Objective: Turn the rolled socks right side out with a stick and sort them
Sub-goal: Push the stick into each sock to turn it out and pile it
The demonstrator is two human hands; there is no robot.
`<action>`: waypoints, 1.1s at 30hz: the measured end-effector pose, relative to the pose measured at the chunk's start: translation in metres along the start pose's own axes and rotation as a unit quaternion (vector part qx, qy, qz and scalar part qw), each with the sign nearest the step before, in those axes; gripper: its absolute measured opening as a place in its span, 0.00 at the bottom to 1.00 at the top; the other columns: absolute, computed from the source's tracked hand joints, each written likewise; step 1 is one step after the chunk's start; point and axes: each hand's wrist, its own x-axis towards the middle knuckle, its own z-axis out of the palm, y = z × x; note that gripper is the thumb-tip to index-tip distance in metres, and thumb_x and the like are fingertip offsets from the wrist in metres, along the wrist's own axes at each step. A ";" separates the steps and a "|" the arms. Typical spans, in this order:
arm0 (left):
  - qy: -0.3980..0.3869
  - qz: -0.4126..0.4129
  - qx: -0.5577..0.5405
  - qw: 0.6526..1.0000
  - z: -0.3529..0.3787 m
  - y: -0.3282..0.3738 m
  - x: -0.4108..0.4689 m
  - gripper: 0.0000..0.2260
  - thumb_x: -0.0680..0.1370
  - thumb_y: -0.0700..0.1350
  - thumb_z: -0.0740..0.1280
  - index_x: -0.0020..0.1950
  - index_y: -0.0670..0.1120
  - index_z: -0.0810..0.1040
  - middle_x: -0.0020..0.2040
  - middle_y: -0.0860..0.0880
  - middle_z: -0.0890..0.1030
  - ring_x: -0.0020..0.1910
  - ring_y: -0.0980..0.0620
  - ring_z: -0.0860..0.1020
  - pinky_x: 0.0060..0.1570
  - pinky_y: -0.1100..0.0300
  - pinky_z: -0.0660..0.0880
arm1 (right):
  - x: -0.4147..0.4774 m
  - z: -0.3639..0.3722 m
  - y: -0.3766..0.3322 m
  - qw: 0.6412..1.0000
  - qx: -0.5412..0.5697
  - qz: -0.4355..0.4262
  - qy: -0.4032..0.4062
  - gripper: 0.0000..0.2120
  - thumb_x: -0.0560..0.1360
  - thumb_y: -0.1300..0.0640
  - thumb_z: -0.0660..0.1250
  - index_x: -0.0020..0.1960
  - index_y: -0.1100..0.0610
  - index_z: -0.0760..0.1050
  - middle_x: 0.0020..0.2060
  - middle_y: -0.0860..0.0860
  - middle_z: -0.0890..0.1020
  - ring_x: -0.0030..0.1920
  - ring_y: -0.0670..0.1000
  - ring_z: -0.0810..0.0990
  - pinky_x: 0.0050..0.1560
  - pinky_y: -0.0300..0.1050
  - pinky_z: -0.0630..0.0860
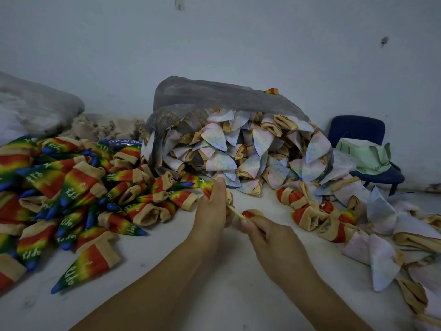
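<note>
A: Where is the sock being worked on?

B: In the left hand [213,206]. Its fingers are closed round a rainbow sock [207,187], whose coloured tip pokes out just past the thumb. The tan cuff sits on the palm side, facing the right hand [265,232].

A: And the stick?

B: The stick [235,213] bridges the gap between the two hands. The right fingers are pinched together on its near end, with a bit of red-and-tan fabric showing just above them. The far end goes in at the cuff.

A: How will the sock handle?

B: I'd judge it light, soft and stretchy, likely to bunch rather than slide. Best held at the thicker cuff band, so the stick can push the toe through. The stick looks thin, so it might bend or snap if forced.

A: Anything unclear?

B: How deep the stick reaches is hidden by the left palm. The pile of turned socks [71,187] runs off the frame beyond the left hand, and the plastic bag [214,96] veils part of the pale rolled socks [238,149] beyond both fingertips.
</note>
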 end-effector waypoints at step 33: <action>-0.058 0.087 0.225 0.969 0.002 -0.015 -0.002 0.33 0.79 0.67 0.49 0.22 0.48 0.65 0.21 0.50 0.68 0.25 0.51 0.68 0.37 0.54 0.68 | 0.000 0.007 0.004 0.996 -0.020 0.086 0.022 0.14 0.81 0.44 0.48 0.59 0.37 0.69 0.36 0.42 0.74 0.40 0.48 0.75 0.38 0.45 0.72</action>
